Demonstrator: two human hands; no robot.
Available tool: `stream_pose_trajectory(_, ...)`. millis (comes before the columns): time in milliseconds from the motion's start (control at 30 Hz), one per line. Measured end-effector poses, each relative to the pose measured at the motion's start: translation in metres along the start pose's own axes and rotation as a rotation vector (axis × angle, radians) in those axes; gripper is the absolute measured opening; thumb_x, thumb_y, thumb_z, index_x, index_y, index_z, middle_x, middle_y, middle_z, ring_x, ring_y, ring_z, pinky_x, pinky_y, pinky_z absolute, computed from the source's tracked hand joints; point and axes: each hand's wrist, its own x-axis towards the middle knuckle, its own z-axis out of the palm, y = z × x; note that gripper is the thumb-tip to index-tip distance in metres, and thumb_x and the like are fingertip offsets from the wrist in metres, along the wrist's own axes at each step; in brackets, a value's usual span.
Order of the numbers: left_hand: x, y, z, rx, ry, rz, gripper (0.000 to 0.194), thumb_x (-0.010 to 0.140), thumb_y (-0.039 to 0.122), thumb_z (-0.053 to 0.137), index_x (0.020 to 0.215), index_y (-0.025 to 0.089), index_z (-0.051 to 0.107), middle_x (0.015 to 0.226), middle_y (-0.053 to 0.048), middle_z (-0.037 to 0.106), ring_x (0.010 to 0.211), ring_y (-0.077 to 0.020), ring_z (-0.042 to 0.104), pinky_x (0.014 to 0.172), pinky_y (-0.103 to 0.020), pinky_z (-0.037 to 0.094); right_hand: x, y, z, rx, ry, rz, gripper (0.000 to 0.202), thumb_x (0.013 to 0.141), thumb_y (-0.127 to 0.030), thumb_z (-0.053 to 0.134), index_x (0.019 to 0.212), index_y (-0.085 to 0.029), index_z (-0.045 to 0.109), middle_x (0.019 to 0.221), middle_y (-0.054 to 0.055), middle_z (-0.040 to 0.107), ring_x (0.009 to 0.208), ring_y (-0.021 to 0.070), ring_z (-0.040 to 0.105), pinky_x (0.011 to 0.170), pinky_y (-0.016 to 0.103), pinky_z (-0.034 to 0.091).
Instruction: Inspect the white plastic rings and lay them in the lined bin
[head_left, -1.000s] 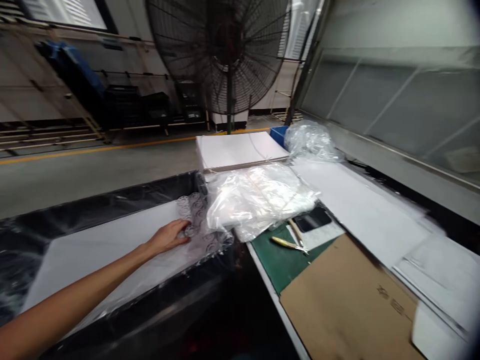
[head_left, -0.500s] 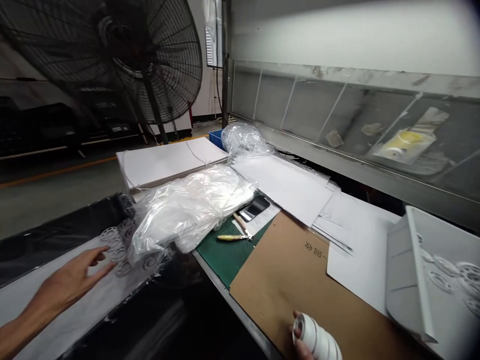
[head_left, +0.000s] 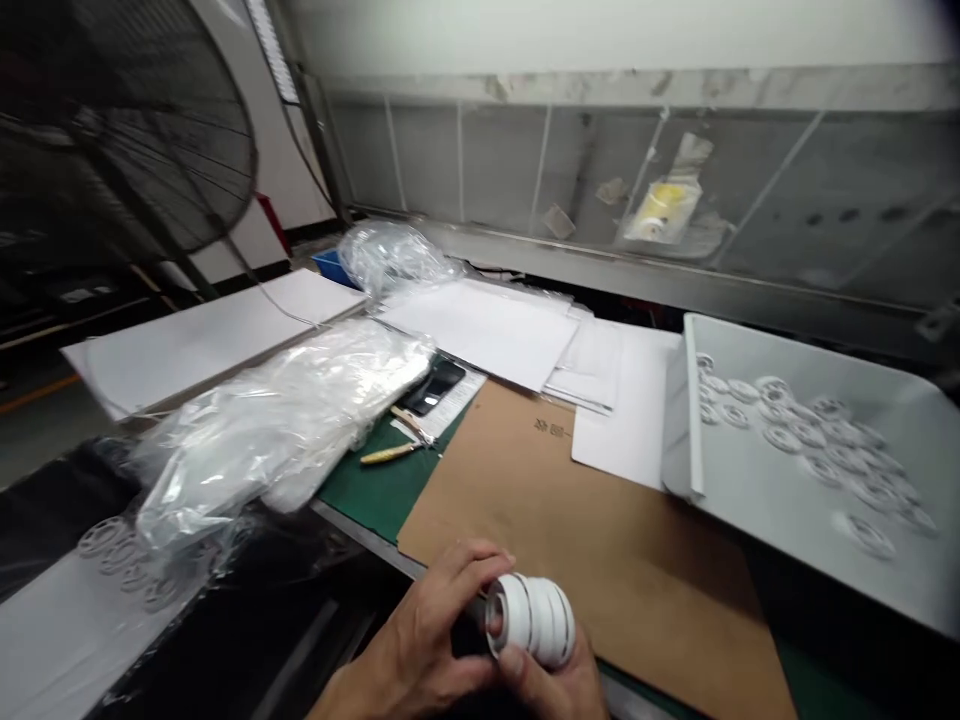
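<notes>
A short stack of white rings (head_left: 534, 618) is held over the near edge of the brown cardboard (head_left: 592, 540). My right hand (head_left: 559, 685) is wrapped round the stack from below and the right, its thumb on the front. At the stack's left end is my left hand (head_left: 439, 630), its thumb and fingers curved around that end; whether it grips a ring is hidden. More white rings (head_left: 817, 430) lie loose in the grey-white bin (head_left: 694, 400) on the right. Several rings (head_left: 124, 560) rest at the lower left, beside the clear plastic bags.
Clear plastic bags (head_left: 285, 420) lie left of the yellow-handled pliers (head_left: 394, 452) and a dark phone (head_left: 435, 388) on the green mat (head_left: 367, 490). White sheets (head_left: 487, 330) are stacked behind. A large fan (head_left: 150, 120) stands at the back left.
My left hand has left the rings at the lower left and come to the stack in my right hand. The view has swung right, showing more of the bin.
</notes>
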Motion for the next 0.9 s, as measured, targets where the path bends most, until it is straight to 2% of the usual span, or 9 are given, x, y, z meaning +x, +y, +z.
stream_pose_trajectory(67, 0.008, 0.001, 0.012, -0.117, -0.065, -0.024, 0.061, 0.088, 0.038, 0.079, 0.144, 0.032, 0.057, 0.129, -0.010, 0.073, 0.117, -0.0261, 0.073, 0.102, -0.033, 0.061, -0.004, -0.009, 0.000, 0.071, -0.047, 0.041, 0.050, 0.061, -0.062, 0.094, 0.083, -0.019, 0.081, 0.080, 0.009, 0.077, 0.073, 0.0246, 0.069, 0.069, 0.033, 0.059)
stream_pose_trajectory(133, 0.012, 0.002, 0.014, -0.166, -0.103, -0.073, 0.065, 0.085, 0.035, 0.083, 0.145, 0.034, 0.057, 0.130, -0.008, 0.073, 0.118, -0.0256, 0.073, 0.104, -0.033, 0.060, -0.004, -0.018, -0.004, 0.109, -0.069, 0.089, 0.047, 0.063, -0.056, 0.096, 0.088, -0.019, 0.081, 0.085, 0.007, 0.076, 0.079, 0.0233, 0.068, 0.073, 0.031, 0.057)
stream_pose_trajectory(200, 0.014, 0.001, 0.012, -0.184, -0.097, -0.117, 0.066, 0.083, 0.034, 0.085, 0.143, 0.035, 0.058, 0.130, -0.006, 0.074, 0.117, -0.0251, 0.073, 0.102, -0.032, 0.060, -0.004, -0.026, -0.007, 0.129, -0.101, 0.107, 0.043, 0.066, -0.052, 0.096, 0.090, -0.020, 0.081, 0.086, 0.006, 0.075, 0.080, 0.0212, 0.066, 0.074, 0.028, 0.055)
stream_pose_trajectory(333, 0.013, -0.002, 0.011, -0.187, -0.038, -0.126, 0.052, 0.088, 0.036, 0.082, 0.136, 0.034, 0.065, 0.126, -0.005, 0.076, 0.116, -0.0240, 0.072, 0.101, -0.031, 0.060, -0.001, -0.031, -0.006, 0.162, -0.122, 0.106, 0.040, 0.069, -0.048, 0.096, 0.091, -0.018, 0.080, 0.083, 0.004, 0.073, 0.076, 0.0188, 0.064, 0.070, 0.027, 0.054)
stream_pose_trajectory(467, 0.013, -0.006, 0.011, -0.131, 0.025, -0.096, 0.052, 0.093, 0.035, 0.077, 0.143, 0.035, 0.062, 0.128, -0.005, 0.075, 0.120, -0.0226, 0.071, 0.106, -0.031, 0.057, -0.002, -0.027, -0.005, 0.167, -0.013, 0.062, 0.038, 0.068, -0.042, 0.097, 0.094, -0.019, 0.081, 0.108, 0.009, 0.080, 0.100, 0.0278, 0.074, 0.091, 0.035, 0.059)
stream_pose_trajectory(567, 0.015, -0.007, 0.011, -0.091, 0.035, -0.084, 0.054, 0.093, 0.032, 0.076, 0.145, 0.035, 0.061, 0.129, -0.006, 0.075, 0.120, -0.0226, 0.072, 0.105, -0.031, 0.058, -0.003, -0.023, -0.008, 0.089, 0.034, 0.018, 0.035, 0.070, -0.038, 0.096, 0.095, -0.019, 0.082, 0.125, 0.012, 0.077, 0.115, 0.0327, 0.072, 0.104, 0.041, 0.057)
stream_pose_trajectory(733, 0.014, -0.009, 0.015, -0.054, 0.033, -0.091, 0.062, 0.085, 0.019, 0.078, 0.143, 0.031, 0.058, 0.129, -0.005, 0.074, 0.118, -0.0221, 0.072, 0.105, -0.031, 0.058, -0.003, -0.019, -0.009, -0.056, 0.148, -0.050, 0.048, 0.074, -0.032, 0.092, 0.118, -0.019, 0.076, 0.116, 0.010, 0.080, 0.101, 0.0273, 0.077, 0.093, 0.035, 0.062)
stream_pose_trajectory(833, 0.010, -0.011, 0.019, -0.038, 0.063, -0.107, 0.062, 0.082, 0.014, 0.077, 0.138, 0.029, 0.058, 0.126, -0.006, 0.074, 0.116, -0.0227, 0.073, 0.103, -0.032, 0.060, -0.004, -0.019, -0.008, -0.120, 0.203, -0.120, 0.048, 0.076, -0.030, 0.089, 0.120, -0.019, 0.074, 0.112, 0.009, 0.080, 0.093, 0.0249, 0.078, 0.087, 0.032, 0.064)
stream_pose_trajectory(900, 0.007, -0.013, 0.021, -0.044, 0.070, -0.097, 0.058, 0.082, 0.014, 0.076, 0.135, 0.028, 0.059, 0.123, -0.007, 0.073, 0.116, -0.0237, 0.072, 0.104, -0.034, 0.060, -0.004, -0.021, -0.007, -0.137, 0.186, -0.155, 0.047, 0.076, -0.027, 0.089, 0.119, -0.019, 0.073, 0.106, 0.007, 0.081, 0.087, 0.0233, 0.078, 0.082, 0.030, 0.065)
